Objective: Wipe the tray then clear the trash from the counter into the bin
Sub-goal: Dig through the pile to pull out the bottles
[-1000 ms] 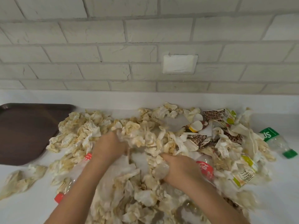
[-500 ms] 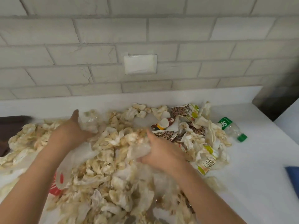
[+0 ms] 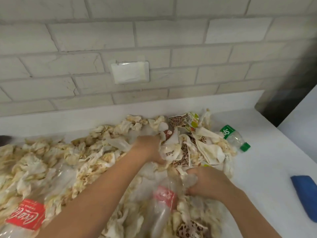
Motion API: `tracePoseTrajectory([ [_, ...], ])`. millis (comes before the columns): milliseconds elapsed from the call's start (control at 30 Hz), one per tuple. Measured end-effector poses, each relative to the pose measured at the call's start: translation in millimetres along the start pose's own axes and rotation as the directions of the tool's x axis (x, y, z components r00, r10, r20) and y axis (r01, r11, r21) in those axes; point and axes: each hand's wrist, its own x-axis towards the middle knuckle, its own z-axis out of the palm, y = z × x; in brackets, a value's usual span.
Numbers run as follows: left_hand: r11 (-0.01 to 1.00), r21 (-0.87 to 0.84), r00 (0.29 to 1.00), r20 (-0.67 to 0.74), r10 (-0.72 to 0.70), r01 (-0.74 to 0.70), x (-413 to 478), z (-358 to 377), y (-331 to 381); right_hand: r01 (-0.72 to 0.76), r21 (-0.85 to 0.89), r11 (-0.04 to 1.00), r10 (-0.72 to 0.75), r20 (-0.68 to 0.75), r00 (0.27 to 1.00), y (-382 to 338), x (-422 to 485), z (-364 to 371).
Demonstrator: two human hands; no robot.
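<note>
My right hand [image 3: 208, 185] is curled round a wad of tissue [image 3: 189, 180], while my left hand [image 3: 148, 148], fingers buried so I cannot tell its hold, has crossed to the leopard-print wrappers [image 3: 184, 150], gathering the trash heap [image 3: 82, 160] toward the counter's [image 3: 267, 169] right end, nothing binned yet.

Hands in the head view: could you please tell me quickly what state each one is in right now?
Left hand: closed, gripping crumpled paper in the pile.
Right hand: closed, gripping crumpled clear plastic.
</note>
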Motion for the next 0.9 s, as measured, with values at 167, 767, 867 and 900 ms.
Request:
tracePoseTrajectory([
  [167, 0.999, -0.036, 0.994, -0.103, -0.022, 0.018, -2.8, 19.0, -5.6, 0.022, 0.030, 0.999, -0.021, -0.020, 1.000, 4.2, -8.2, 4.1],
  [767, 0.902, -0.309, 0.919, -0.155, -0.362, 0.303, -53.6, 28.8, -73.7, 0.012, 0.508, 0.861, 0.166, -0.304, 0.938, 56.1, -11.0, -27.9],
  [867, 0.892, -0.381, 0.909, -0.232, -0.347, 0.244, -75.5, 23.1, -71.4, 0.057, 0.558, 0.828, 0.165, -0.340, 0.926, 60.8, -18.4, -30.1],
  [900, 0.898, -0.391, 0.907, -0.270, -0.323, 0.203, -86.6, 21.4, -69.7, 0.069, 0.574, 0.816, 0.168, -0.349, 0.922, 61.0, -21.6, -30.3],
])
